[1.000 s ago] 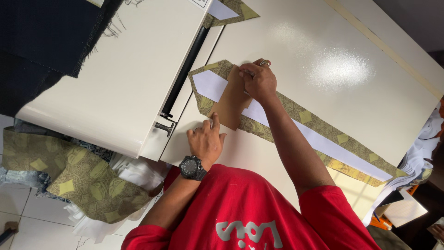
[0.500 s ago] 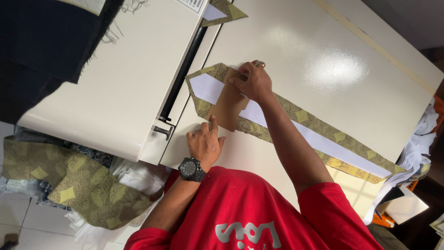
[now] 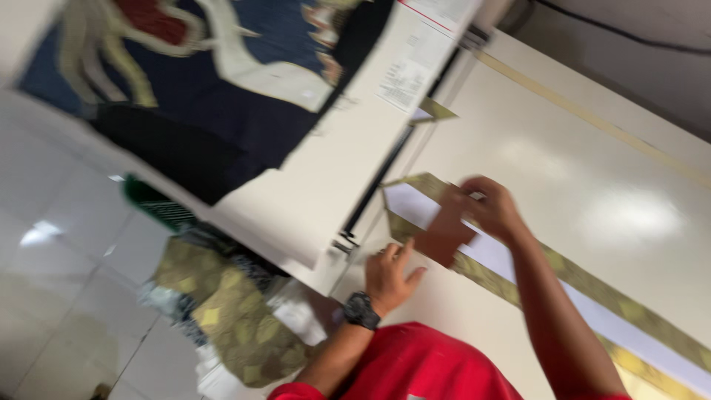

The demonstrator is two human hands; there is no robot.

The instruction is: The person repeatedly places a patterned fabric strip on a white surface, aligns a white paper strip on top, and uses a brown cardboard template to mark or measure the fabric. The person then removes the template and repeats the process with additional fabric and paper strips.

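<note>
- Head view, surface: a wide cream table (image 3: 592, 170) fills the right and centre of the frame, glossy, with bright light spots on it. A thin tan line (image 3: 592, 118) runs on it in the upper right.
- A second cream top (image 3: 311, 192) lies in the centre left, apart from the table by a dark narrow gap (image 3: 378, 185). A dark blue cloth (image 3: 200, 96) with pale patterns covers its upper left part, and a white paper (image 3: 407, 74) lies at the top centre.
- Floor: white tiles (image 3: 67, 296) at the lower left. A heap of olive patterned fabric (image 3: 215, 311) lies there, just under the edge of the second top.
- Strip: a long strip (image 3: 578, 289), olive borders with a white middle, goes from the centre to the lower right corner, flat on the table.
- Right hand (image 3: 492, 211): at the centre, fingers closed on a brown card (image 3: 444, 233) that lies across the pointed end of the strip.
- Left hand (image 3: 392, 274): below it, fingers spread and flat on the table, holding nothing, just beside the card. A black watch (image 3: 361, 311) is on the wrist.
- Edges and room: the table edge by the gap is near the left hand. The upper right of the table is bare. The picture is blurred, so small details are not sure.
- Red shirt (image 3: 422, 370) at the bottom centre.
</note>
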